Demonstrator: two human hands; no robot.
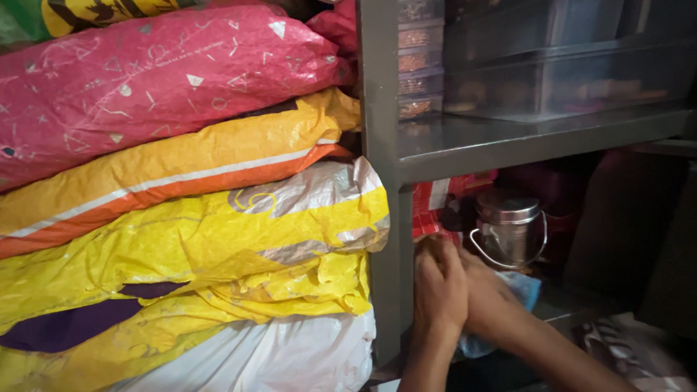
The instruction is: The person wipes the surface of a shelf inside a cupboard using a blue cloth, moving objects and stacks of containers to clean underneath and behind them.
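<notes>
Fingers (434, 255) of both hands reach into the dim lower compartment of the grey shelf unit (381, 145), and whether they are spread, pressed together or pinching something cannot be told, since their tips are lost in shadow. Beside the unit lies a stack of large woven sacks: a pink sack (160, 80) on top, an orange and yellow sack (181, 170) under it, a yellow sack (196, 268) below, and a white sack (283, 359) at the bottom. The left hand (439, 287) lies against the unit's upright post. The right hand (485, 290) is just beside it, over a pale blue bag (524, 289). A steel canister (510, 229) with a wire handle stands just behind the hands, beside a red checked packet (430, 210).
</notes>
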